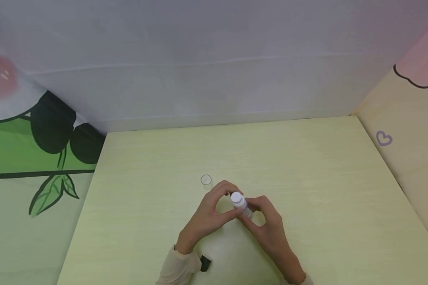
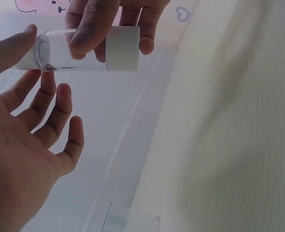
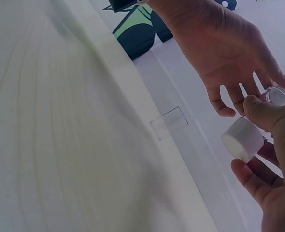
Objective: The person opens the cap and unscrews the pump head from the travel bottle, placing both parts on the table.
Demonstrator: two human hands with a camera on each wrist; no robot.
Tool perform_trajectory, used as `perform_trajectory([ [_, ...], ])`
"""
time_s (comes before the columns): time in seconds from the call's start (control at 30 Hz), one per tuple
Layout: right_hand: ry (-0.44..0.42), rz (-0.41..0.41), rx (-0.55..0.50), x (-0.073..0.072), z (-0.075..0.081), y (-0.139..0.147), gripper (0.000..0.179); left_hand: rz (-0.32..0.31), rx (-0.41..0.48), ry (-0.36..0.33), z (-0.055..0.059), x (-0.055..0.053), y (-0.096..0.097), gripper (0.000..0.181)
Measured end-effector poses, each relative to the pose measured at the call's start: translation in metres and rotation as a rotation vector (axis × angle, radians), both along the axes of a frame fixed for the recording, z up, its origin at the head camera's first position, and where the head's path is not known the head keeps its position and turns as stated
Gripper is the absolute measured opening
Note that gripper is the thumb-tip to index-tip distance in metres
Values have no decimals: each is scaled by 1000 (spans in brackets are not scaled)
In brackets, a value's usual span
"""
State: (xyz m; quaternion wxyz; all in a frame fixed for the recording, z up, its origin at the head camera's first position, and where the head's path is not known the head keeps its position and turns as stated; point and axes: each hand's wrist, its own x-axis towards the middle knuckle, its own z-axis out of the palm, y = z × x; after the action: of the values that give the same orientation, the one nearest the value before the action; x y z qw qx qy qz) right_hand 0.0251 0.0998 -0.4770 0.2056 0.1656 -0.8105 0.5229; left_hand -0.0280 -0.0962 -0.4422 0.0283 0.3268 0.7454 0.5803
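Above the table, both hands hold a small clear bottle [image 2: 79,58] with a white top [image 1: 237,197] and a white base [image 2: 123,48]. My left hand [image 1: 207,215] pinches the white top end between thumb and forefinger; its other fingers are loosely bent and spread. My right hand [image 1: 271,229] grips the clear body near the white base, thumb on one side and fingers on the other. In the head view the bottle is tilted, its top facing the camera. A clear, hollow cylinder like a cap [image 1: 206,180] stands on the table beyond the left hand.
The pale wooden table [image 1: 146,170] meets a white back wall [image 1: 199,91]. Printed panels stand on the left and right, the right one with a purple heart [image 1: 384,138]. A small black object [image 1: 205,263] shows beside the left sleeve [image 1: 180,265].
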Motion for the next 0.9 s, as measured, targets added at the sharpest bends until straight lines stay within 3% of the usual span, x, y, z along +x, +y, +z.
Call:
perform_trajectory([
  [0.2, 11, 11, 1, -2, 0, 2, 54, -15, 3, 23, -1, -2, 0, 45],
  [0.43, 48, 11, 11, -5, 0, 1, 56, -48, 28, 28, 1, -2, 1, 35],
  [0.9, 63, 37, 1, -8, 0, 3, 47, 1, 26, 96, -2, -8, 2, 35],
])
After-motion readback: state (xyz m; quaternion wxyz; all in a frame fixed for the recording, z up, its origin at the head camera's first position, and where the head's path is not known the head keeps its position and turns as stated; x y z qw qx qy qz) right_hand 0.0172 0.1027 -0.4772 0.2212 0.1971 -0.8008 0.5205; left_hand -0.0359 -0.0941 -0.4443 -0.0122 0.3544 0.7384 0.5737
